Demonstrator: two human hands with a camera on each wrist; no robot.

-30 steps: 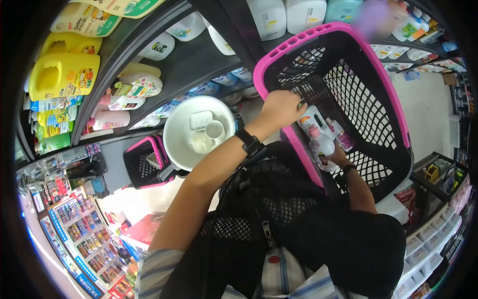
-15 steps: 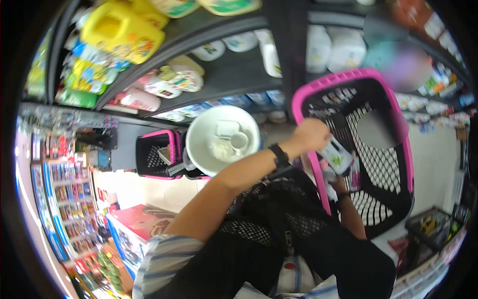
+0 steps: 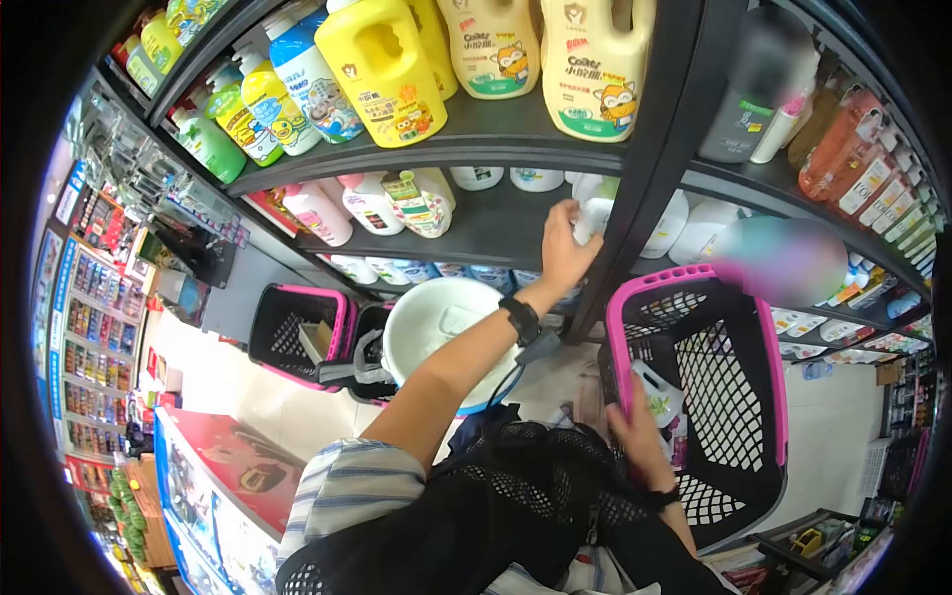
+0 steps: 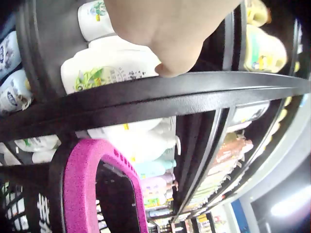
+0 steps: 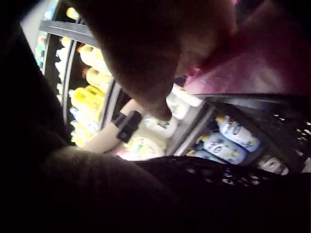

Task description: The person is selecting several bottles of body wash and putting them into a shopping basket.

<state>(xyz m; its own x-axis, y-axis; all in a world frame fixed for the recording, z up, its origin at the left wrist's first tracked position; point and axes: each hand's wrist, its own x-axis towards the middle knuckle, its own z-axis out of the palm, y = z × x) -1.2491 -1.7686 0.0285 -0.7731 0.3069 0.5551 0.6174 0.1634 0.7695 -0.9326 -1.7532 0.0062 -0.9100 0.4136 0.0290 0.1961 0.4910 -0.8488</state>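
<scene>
At the lower shelf, my left hand [image 3: 570, 248] has its fingers curled around the top of a white bottle [image 3: 595, 216]. In the left wrist view this bottle [image 4: 112, 65] shows a green leaf print, with the thumb at its narrow end. My right hand [image 3: 643, 436] grips the pink near rim of a black shopping basket [image 3: 783, 397] held against the body. Inside the basket, a white bottle with a leaf print [image 3: 659, 397] lies beside a purple bottle [image 3: 680, 441], both partly hidden by the right hand.
A dark shelf post [image 3: 650, 129] rises just right of the left hand. Yellow jugs [image 3: 382, 74] line the shelf above. Below the left forearm stands a white bucket [image 3: 416, 317] with a white scoop inside. More pink-rimmed baskets [image 3: 297, 332] sit on the floor at left.
My left hand has left the basket rim and reached up to the shelf bottle. My right hand has come up from the bottles inside the basket to its near rim.
</scene>
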